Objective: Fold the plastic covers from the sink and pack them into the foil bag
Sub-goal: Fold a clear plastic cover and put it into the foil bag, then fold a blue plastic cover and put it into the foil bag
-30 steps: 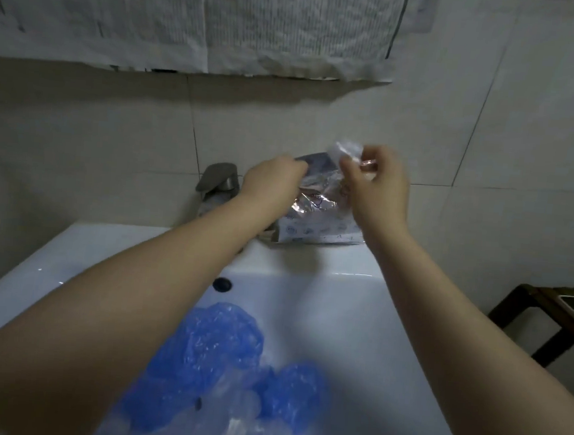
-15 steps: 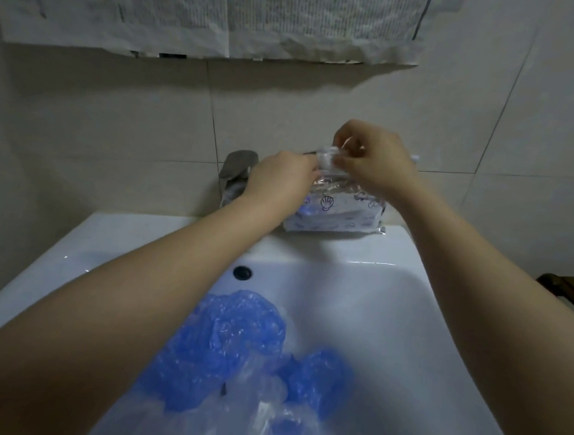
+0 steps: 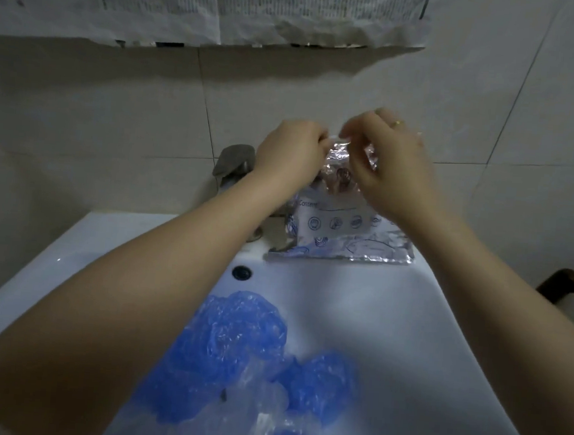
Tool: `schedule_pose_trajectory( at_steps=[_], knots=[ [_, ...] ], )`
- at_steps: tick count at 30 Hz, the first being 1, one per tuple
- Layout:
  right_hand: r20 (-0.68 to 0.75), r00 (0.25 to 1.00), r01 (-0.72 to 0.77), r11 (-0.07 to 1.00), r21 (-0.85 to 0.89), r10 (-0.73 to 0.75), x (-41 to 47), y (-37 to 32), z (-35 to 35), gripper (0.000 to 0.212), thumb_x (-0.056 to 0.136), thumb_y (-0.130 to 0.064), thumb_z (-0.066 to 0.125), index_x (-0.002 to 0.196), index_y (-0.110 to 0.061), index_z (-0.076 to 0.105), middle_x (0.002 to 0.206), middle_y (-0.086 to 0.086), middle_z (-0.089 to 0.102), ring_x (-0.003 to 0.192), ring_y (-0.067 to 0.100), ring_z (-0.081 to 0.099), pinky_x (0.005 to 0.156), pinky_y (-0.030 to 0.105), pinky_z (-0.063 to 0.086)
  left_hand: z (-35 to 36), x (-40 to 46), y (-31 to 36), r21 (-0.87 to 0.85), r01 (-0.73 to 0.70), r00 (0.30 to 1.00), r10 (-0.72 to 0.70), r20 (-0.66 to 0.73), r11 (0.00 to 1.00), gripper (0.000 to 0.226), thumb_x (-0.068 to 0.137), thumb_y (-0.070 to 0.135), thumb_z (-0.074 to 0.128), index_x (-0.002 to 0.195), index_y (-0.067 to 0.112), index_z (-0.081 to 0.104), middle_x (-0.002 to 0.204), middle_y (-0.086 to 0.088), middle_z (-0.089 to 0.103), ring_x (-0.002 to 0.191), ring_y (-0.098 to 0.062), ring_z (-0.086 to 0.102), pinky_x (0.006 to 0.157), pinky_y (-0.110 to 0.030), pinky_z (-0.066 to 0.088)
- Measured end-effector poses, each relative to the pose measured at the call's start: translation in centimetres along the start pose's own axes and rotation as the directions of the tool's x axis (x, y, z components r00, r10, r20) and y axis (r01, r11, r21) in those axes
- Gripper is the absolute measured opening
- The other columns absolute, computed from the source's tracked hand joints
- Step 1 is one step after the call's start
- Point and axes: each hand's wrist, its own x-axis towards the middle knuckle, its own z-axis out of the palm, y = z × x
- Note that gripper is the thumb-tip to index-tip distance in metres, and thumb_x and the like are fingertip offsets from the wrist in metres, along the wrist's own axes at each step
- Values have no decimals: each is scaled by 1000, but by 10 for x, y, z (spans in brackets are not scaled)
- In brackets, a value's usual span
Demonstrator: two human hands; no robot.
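Both hands, left hand (image 3: 288, 155) and right hand (image 3: 391, 167), pinch the foil bag's (image 3: 342, 235) top edge, probably holding its mouth open; plastic covers (image 3: 234, 350) wait in the sink (image 3: 407, 329).

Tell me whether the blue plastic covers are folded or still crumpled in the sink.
Crumpled: the blue plastic covers lie bunched and unfolded in the sink.

Head camera looks forward and down, close over the sink (image 3: 458, 333).

Both hands have pulled the foil bag (image 3: 343, 228)'s mouth wider.
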Motion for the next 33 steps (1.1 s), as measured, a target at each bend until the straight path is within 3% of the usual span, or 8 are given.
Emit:
schedule_pose_trajectory(
  at_steps=[3, 6, 11, 12, 17, 24, 28, 33],
  knots=[
    [291, 947, -140, 990, -3, 134, -33, -1, 5, 13, 88, -13, 52, 88, -12, 65, 77, -1, 60, 74, 19, 55, 69, 33, 42, 11, 7, 1, 24, 11, 1000, -12, 24, 1000, 26, 95, 28, 46, 91, 9, 63, 98, -17, 64, 93, -35, 58, 66, -30, 35],
    [649, 739, -163, 983, -87, 180, -74, -4, 22, 14, 89, -18, 55, 91, -11, 67, 83, 1, 64, 78, 18, 56, 71, 28, 40, 22, 6, -3, 39, 58, 998, -60, 32, 998, 26, 96, 28, 44, 97, 8, 62, 101, -15, 63, 93, -33, 58, 66, -29, 35],
    [957, 7, -154, 945, -287, 292, -133, -16, 55, 69, 85, -36, 65, 142, -14, 33, 140, 6, 45, 124, 24, 46, 97, 27, 35, 17, -13, -7, 20, 44, 999, -44, -22, 999, 37, 95, 29, 46, 127, 9, 45, 133, -13, 41, 102, -31, 55, 77, -35, 43],
    [956, -43, -131, 947, -294, 290, -142, -21, 61, 72, 84, -33, 67, 143, -13, 32, 140, 8, 44, 124, 26, 46, 98, 28, 36, 13, -18, -7, 16, 31, 999, -31, -41, 999, 40, 95, 29, 46, 130, 10, 42, 138, -12, 35, 100, -31, 56, 76, -34, 44],
    [930, 272, -34, 968, -248, 248, -136, -31, 65, 25, 83, -13, 60, 107, -11, 68, 111, 11, 66, 104, 29, 60, 86, 29, 46, -6, -56, -6, -51, -69, 995, 65, -69, 996, 33, 94, 26, 48, 121, 7, 50, 136, -10, 38, 101, -25, 55, 74, -31, 42],
    [455, 854, -283, 959, 2, 251, -94, -46, 11, 20, 87, -9, 56, 74, -25, 53, 70, -8, 56, 68, 11, 52, 59, 14, 35, -29, -127, -10, -288, -133, 991, 121, -59, 948, 21, 91, 23, 55, 105, 9, 62, 111, -6, 58, 76, -10, 46, 74, -23, 39],
    [348, 899, -422, 737, 529, 265, -96, -70, 0, 36, 83, 11, 56, 80, -25, 56, 83, -7, 62, 74, -5, 58, 75, 11, 46, -32, -168, -21, -506, 3, 969, 122, 214, 863, 38, 92, 29, 56, 127, 16, 49, 121, 5, 54, 110, -4, 48, 84, -6, 35],
    [395, 904, -398, 653, 644, 162, -111, -98, 11, 48, 75, 27, 44, 79, -19, 58, 78, -7, 65, 78, 5, 62, 74, 18, 48, -24, -196, -41, -422, 34, 963, 82, 255, 906, 39, 81, 25, 65, 117, 13, 57, 108, -5, 63, 104, -21, 56, 88, -33, 45]
  ],
)
